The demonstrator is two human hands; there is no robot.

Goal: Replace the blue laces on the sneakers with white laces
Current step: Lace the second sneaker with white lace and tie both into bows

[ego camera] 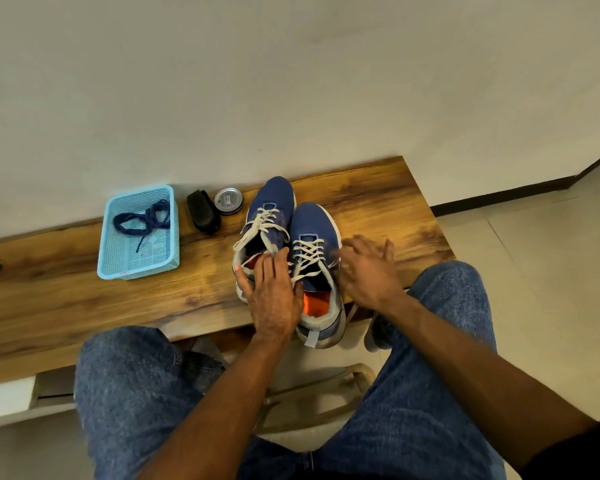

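Two blue sneakers stand side by side on the wooden table (378, 202), toes pointing away from me. The left sneaker (272, 199) and the right sneaker (314, 223) both carry white laces (307, 252). My left hand (272, 296) lies flat with straight fingers over the heel opening of the left sneaker. My right hand (369, 271) is beside the right sneaker, fingers spread and blurred, holding nothing. The blue laces (142, 218) lie tangled in a light blue basket (106, 251) at the left.
A black brush-like object (203, 211) and a round tin (228, 201) sit between the basket and the sneakers. A white wall runs behind the table. My knees in jeans are at the table's near edge, with a chair frame (326, 386) below.
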